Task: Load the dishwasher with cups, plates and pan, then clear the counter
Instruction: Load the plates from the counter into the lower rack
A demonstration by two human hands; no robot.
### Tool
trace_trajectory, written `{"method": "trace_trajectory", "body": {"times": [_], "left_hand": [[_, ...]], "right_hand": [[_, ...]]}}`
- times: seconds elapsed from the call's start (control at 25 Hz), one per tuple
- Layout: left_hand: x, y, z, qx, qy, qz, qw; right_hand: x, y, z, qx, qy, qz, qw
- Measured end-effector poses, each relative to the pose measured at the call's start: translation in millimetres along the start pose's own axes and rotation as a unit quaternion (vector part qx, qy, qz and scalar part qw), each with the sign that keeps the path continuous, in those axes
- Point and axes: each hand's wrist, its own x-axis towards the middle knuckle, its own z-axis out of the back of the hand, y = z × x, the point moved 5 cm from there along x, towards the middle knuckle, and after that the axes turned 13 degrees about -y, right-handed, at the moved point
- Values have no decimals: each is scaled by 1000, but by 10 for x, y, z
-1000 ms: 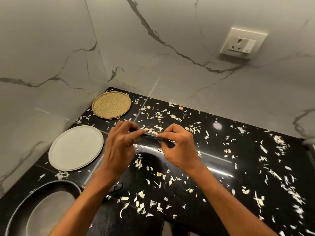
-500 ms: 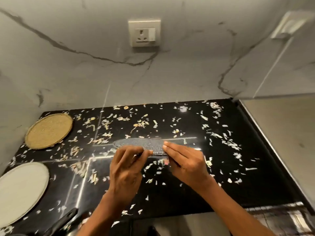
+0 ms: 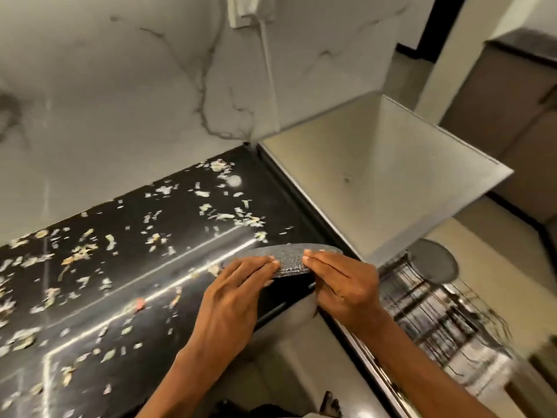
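Both hands, left hand (image 3: 238,292) and right hand (image 3: 340,285), pinch 1 speckled dark plate (image 3: 286,259) at centre frame, flat, long axis left-right, dishwasher rack (image 3: 437,306) lying lower right, nearer the right hand.

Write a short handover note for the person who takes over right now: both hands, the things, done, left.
Left hand and right hand both hold the speckled grey plate by its near edge, above the right end of the black counter.
The dishwasher rack is open on the right, with a round dark dish in it.
Left: rack this plate, then clear the food scraps from the counter.
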Motion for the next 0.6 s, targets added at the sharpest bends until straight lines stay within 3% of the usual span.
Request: {"method": "trace_trajectory", "body": {"times": [0.36, 0.6], "left_hand": [[530, -1307, -1725, -148, 87, -120, 978], [687, -1727, -2790, -239, 148, -186, 942]], "right_hand": [[-601, -930, 1754, -207, -52, -84, 973], [-1027, -1337, 2333, -323, -83, -162, 929]]}}
